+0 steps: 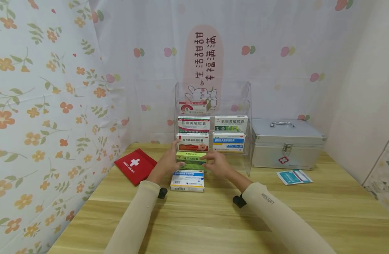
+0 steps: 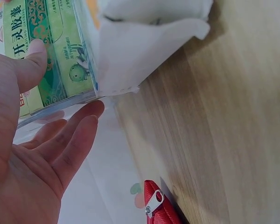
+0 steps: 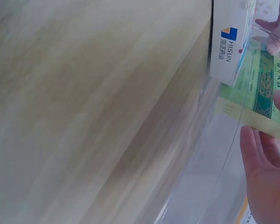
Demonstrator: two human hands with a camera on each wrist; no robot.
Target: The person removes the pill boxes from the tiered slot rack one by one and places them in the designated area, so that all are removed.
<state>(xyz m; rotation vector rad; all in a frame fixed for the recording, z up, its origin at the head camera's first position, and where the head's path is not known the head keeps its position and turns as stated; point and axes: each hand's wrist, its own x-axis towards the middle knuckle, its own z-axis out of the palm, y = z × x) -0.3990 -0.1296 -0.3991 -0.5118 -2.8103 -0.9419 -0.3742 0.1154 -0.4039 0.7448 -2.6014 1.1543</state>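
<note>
A green medicine box (image 1: 191,160) sits in the lowest tier of the clear acrylic rack (image 1: 249,141). My right hand (image 1: 219,164) pinches its right end, thumb on the front and fingers by the end face, as the right wrist view shows. At the rack's left side is my left hand (image 1: 167,163). Its thumb rests over the green box's front, while the other fingers extend loosely outside the clear side panel in the left wrist view. In front stands a blue-and-white medicine box (image 1: 187,180), its white end (image 2: 149,46) close by the left hand.
Several medicine boxes fill the upper tiers, including a red-and-white box (image 1: 192,142) and a blue-and-yellow one (image 1: 228,142). A red first aid pouch (image 1: 135,166) lies left. A silver case (image 1: 286,144) and a teal packet (image 1: 294,177) are at right on the wooden table (image 1: 213,218).
</note>
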